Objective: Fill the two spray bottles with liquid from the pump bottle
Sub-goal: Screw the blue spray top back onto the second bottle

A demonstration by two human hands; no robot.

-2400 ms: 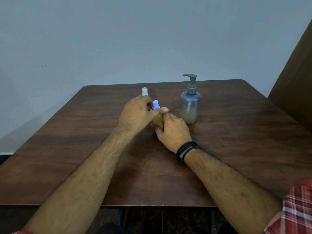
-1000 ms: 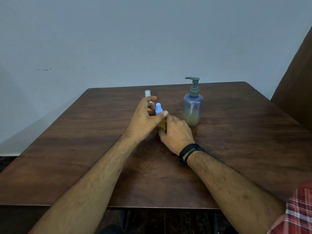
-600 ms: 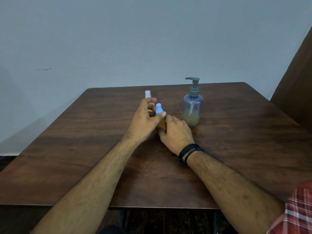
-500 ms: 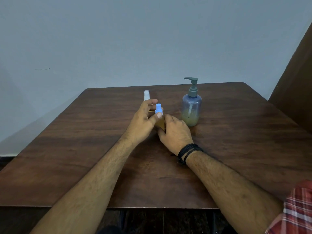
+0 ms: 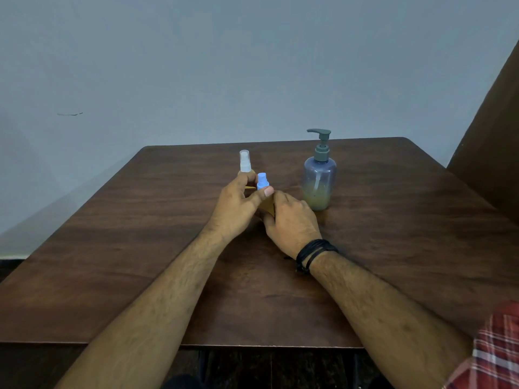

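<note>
While both forearms reach in over the near edge of the dark brown wooden desk (image 5: 140, 248), the two hands meet around one small spray bottle with a blue nozzle and amber liquid inside (image 5: 263, 183), which stands upright a little beyond the middle of the desk. The right hand (image 5: 292, 220), with black cords around its wrist (image 5: 313, 252), curls around the lower body of this bottle, most of which is hidden behind the fingers. The left hand (image 5: 234, 209) pinches the base of the blue nozzle, thumb tip on the near side and fingers bent behind it.

Just beyond the left hand, toward the far edge, stands the second small spray bottle with a clear white nozzle (image 5: 245, 162); only its nozzle and a strip of yellowish shoulder show above the fingers, and whether a finger touches it cannot be told.

Near the right hand, on its right and apart from it, the translucent bluish pump bottle with a grey-green pump head (image 5: 320, 178) stands upright, its spout pointing left and pale yellowish liquid filling its lowest part. A red plaid sleeve (image 5: 494, 352) shows past the near right corner.
</note>
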